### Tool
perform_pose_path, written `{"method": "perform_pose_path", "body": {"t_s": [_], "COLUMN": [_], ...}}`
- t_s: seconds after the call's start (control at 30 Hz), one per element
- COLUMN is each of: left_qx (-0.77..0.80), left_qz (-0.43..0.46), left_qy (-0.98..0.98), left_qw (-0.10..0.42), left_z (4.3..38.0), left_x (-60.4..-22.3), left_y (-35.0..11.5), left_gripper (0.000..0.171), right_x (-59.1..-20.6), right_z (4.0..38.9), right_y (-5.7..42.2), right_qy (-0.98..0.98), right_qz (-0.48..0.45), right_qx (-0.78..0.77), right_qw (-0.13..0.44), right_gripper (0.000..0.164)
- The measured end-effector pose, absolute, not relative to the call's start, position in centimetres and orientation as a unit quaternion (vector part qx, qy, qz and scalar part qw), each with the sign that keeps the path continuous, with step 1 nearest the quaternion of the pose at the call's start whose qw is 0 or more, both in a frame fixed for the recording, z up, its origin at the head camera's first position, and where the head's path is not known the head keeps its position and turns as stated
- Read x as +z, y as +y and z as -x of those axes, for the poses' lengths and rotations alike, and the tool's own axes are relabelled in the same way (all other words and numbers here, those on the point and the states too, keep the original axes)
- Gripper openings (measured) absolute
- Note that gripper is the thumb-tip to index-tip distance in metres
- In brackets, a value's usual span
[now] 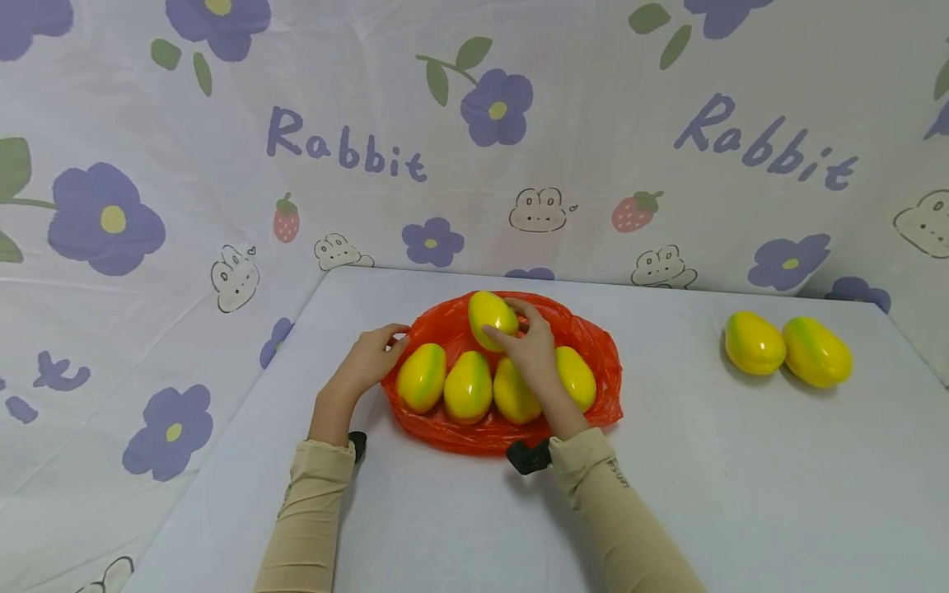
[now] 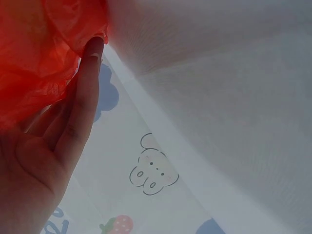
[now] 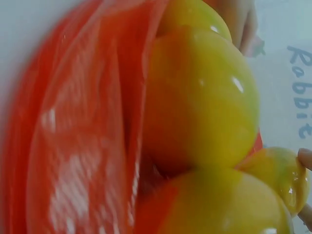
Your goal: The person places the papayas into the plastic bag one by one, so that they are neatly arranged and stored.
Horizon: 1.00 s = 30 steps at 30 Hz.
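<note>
A red plastic bag [image 1: 445, 436], opened wide on the white table, has a row of several glossy yellow-green mangoes [image 1: 468, 387] inside. My right hand [image 1: 535, 350] pinches another mango [image 1: 493, 319] between thumb and fingers, above the back part of the bag. In the right wrist view that mango [image 3: 278, 175] shows beyond the nearer ones, fingertips on its side. At the bag's left rim, my left hand [image 1: 368, 358] grips the edge. The left wrist view has the left hand's fingers [image 2: 83, 92] stretched along the red plastic [image 2: 44, 53].
Two more mangoes [image 1: 754, 343] lie side by side at the right of the white table [image 1: 741, 494]. Behind and to the left hangs a white cloth [image 1: 578, 99] printed with flowers, rabbits and strawberries. Both wrists wear dark straps below beige sleeves.
</note>
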<state>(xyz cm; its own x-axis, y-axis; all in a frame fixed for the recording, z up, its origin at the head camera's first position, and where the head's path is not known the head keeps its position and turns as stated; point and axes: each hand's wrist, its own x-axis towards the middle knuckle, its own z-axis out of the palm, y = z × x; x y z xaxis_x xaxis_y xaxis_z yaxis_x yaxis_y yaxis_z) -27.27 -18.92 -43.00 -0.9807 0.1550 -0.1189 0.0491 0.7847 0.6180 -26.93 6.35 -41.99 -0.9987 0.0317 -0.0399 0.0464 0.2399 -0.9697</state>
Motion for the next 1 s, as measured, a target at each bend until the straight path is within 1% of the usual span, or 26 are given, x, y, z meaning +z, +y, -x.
{"method": "perform_pose_path", "body": {"t_s": [0.37, 0.7, 1.0], "left_qx": [0.321, 0.321, 0.321], "left_qz": [-0.056, -0.06, -0.057], "left_qy": [0.942, 0.942, 0.942], "left_qw": [0.079, 0.078, 0.081], "left_z": [27.4, 27.4, 27.4], "left_x": [-43.1, -43.1, -43.0], "left_y": [-19.0, -19.1, -19.0], "left_gripper": [0.043, 0.043, 0.043], "right_x": [-41.9, -41.7, -42.4], "right_z": [27.0, 27.4, 27.9], "right_y": [4.3, 2.3, 1.4], "right_qy": [0.798, 0.801, 0.807], "right_qz": [-0.006, -0.022, 0.003], "right_qx": [-0.603, -0.598, -0.59], "right_qw": [0.004, 0.018, 0.017], "right_gripper": [0.057, 0.059, 0.058]}}
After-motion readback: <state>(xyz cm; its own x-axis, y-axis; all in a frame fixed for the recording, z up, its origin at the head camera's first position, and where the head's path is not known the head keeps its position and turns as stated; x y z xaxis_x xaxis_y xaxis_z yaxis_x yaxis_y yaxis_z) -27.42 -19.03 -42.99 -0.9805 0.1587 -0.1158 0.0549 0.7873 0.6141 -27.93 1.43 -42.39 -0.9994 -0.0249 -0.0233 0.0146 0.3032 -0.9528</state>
